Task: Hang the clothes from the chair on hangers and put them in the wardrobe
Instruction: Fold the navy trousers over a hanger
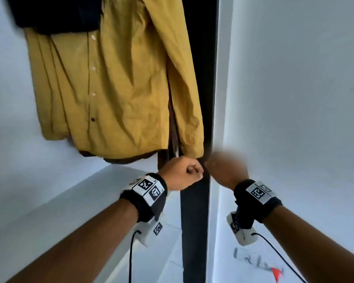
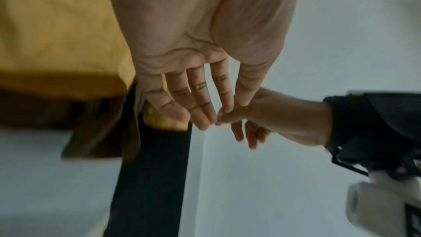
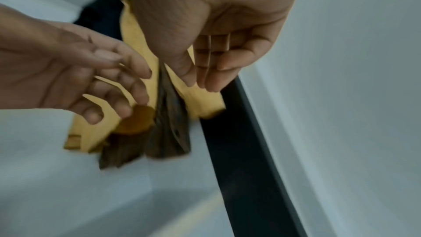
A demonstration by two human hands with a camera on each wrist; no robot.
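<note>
Pale walls of a wardrobe (image 1: 294, 78) frame a dark gap. Left of it hangs a mustard-yellow shirt (image 1: 114, 84), creased, its buttons in a row down the front, with a brown garment (image 1: 131, 157) showing under its hem. The left hand (image 1: 180, 173) hangs below the sleeve cuff, fingers loosely curled and holding nothing. The right hand (image 1: 226, 167) is beside it, fingertips (image 3: 212, 78) together at the cuff; whether they pinch it I cannot tell.

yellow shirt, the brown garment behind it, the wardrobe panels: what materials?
Yellow shirt: woven fabric, probably cotton, matte; it creases sharply, and its buttons look like pale plastic. Brown garment: a darker, thin cloth hanging in soft folds; the weave is too blurred to tell. Wardrobe panel: smooth white board, likely laminate or painted, with a faint sheen.
</note>
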